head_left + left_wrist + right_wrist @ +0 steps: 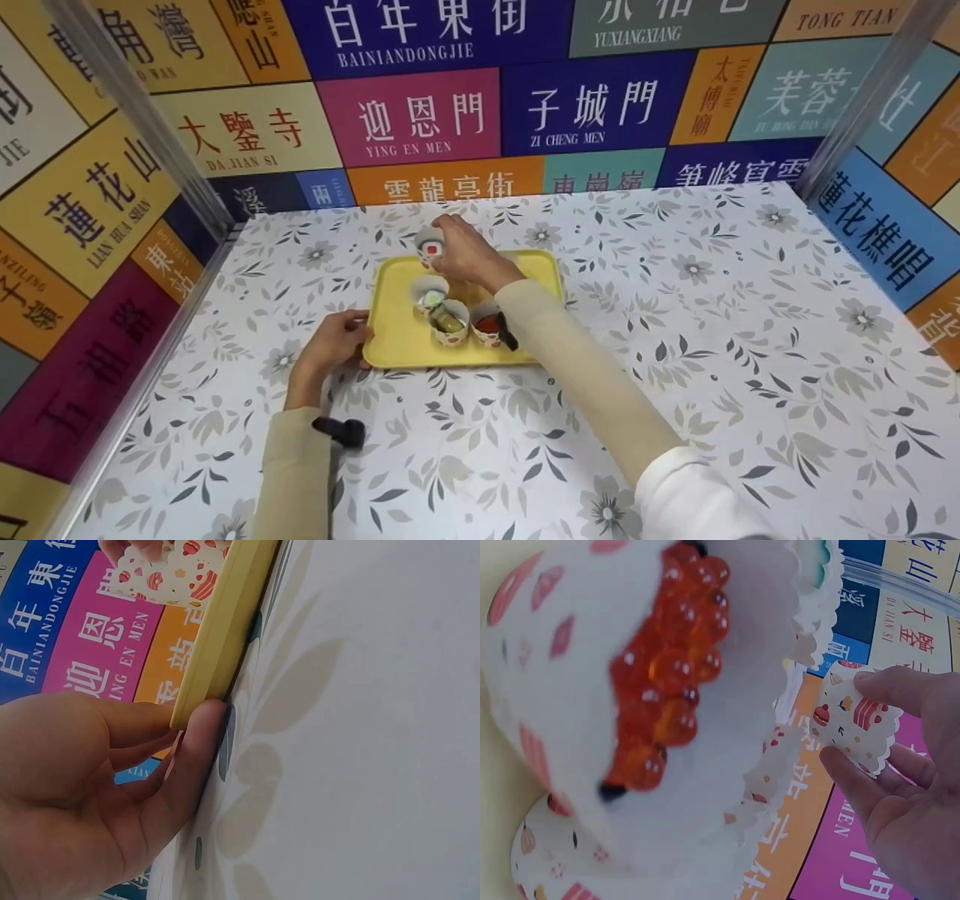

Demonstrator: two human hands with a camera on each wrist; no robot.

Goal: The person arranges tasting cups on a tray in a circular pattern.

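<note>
At the near left of the yellow tray point(390, 341), my left hand point(336, 339) pinches the rim, with thumb and fingers on its two faces in the left wrist view. My right hand point(471, 253) reaches across the tray and holds a printed paper cup point(849, 716) between thumb and fingers at its far left edge. A small red-and-white piece shows inside that cup in the head view. On the tray stand a cup with a pale green piece point(433, 298), a cup with a dark green piece point(448, 322), and a cup with orange-red roe point(675, 667).
The tray lies on a table point(675, 360) covered in a white cloth with grey leaves and flowers. Behind and beside it rise panels point(409, 116) with coloured signs. My right forearm point(585, 375) hides part of the tray's right side.
</note>
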